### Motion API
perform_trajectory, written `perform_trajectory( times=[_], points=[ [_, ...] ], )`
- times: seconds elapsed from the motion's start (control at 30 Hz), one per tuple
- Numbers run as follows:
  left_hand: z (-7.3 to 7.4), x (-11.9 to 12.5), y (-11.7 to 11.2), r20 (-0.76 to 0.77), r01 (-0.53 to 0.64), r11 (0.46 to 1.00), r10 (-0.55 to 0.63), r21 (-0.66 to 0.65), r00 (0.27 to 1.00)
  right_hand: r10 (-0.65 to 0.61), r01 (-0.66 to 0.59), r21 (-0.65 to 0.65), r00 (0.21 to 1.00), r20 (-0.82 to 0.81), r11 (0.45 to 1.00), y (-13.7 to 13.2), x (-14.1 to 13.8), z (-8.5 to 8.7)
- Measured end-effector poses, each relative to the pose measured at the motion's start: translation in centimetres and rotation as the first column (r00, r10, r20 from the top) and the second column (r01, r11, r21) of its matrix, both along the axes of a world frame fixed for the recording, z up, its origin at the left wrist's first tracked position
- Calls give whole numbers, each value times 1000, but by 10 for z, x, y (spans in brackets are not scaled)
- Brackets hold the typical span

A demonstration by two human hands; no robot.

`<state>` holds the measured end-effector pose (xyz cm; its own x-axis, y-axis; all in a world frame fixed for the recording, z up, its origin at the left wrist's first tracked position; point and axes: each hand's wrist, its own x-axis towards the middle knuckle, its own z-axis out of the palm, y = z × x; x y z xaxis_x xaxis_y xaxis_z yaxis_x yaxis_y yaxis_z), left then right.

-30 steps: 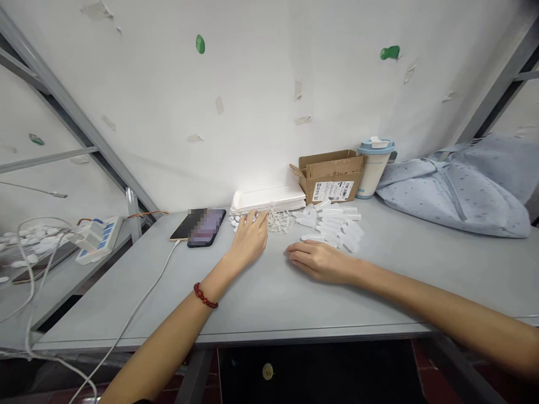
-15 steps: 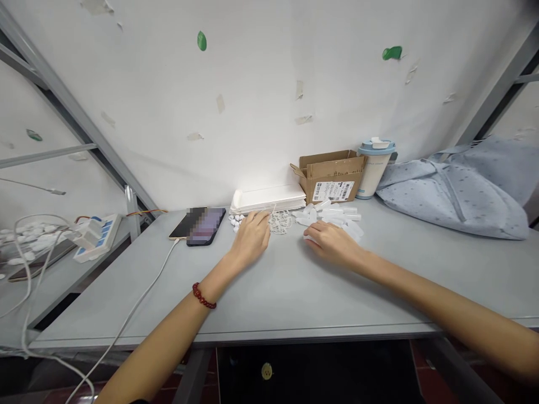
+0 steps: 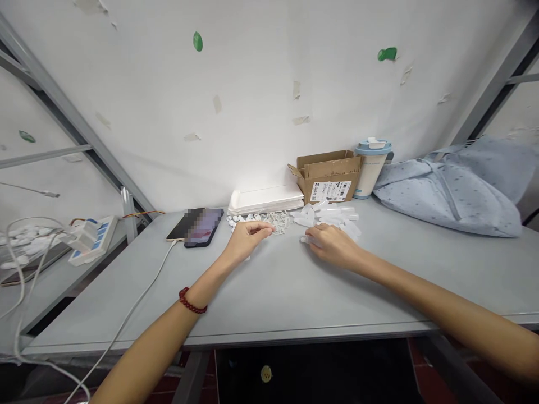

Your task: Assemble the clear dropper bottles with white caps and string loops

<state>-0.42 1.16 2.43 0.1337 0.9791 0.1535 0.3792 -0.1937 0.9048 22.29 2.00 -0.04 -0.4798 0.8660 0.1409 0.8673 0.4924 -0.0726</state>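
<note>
Now, left hand (image 3: 247,240) curled beside white strings (image 3: 281,223), hold unclear | right hand (image 3: 329,243) at translucent sleeves (image 3: 351,229), grasp unclear | plenty left loose on worktop (image 3: 278,297), finished portion indiscernible

Smooth, translucent plastic pieces (image 3: 331,214)

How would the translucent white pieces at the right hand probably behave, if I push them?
The translucent pieces look small and thin, so they are probably light. They lie loosely overlapped, so pushing one would likely shift its neighbours. Some look tube-like, so they might roll a little on the flat table.
</note>
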Motion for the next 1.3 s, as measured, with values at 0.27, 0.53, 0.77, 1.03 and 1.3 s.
perform_trajectory(
  times=[0.27, 0.53, 0.77, 1.03, 1.3],
  points=[
    [-2, 0, -6, 281, 148, 982, -109, -121, 954, 143, -104, 119, 909, -391, 987, 5, 0, -17],
    [-1, 0, -8, 438, 284, 947, -195, -148, 877, 294, -206, 219, 787, -543, 954, -1, -4, -21],
    [-4, 1, -9, 399, 296, 936, -203, -188, 894, 366, -247, 287, 778, -510, 925, -3, -5, -21],
    [-1, 6, -12, 84, 213, 973, -206, -91, 975, 460, -306, 370, 756, -466, 877, -7, -7, -19],
    [2, 14, -22, -207, 232, 962, -200, 142, 958, 339, -299, 174, 692, -638, 938, -18, -12, -15]
  ],
)
